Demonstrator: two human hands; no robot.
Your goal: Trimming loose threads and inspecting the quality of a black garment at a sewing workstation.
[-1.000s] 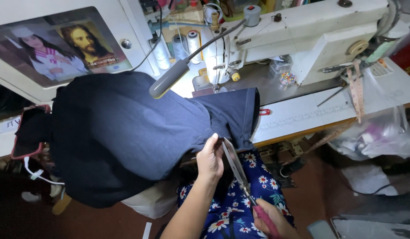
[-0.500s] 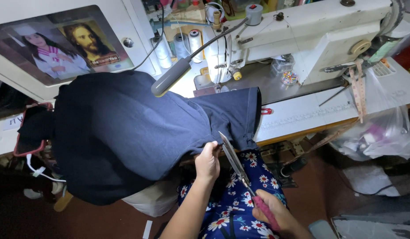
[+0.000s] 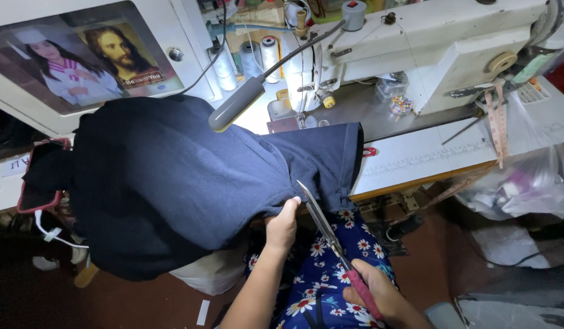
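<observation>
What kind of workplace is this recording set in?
Probably a small tailoring or sewing workshop: a white industrial sewing machine on its table, thread spools behind it, and dark navy fabric being cut with long metal scissors.

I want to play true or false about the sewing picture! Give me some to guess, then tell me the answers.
1. The right hand holds scissors. True.
2. The cloth is bright yellow. False: it is dark navy.
3. The left hand grips the cloth's edge. True.
4. The sewing machine is black. False: it is white.
5. The scissors have a pink handle. True.
</observation>
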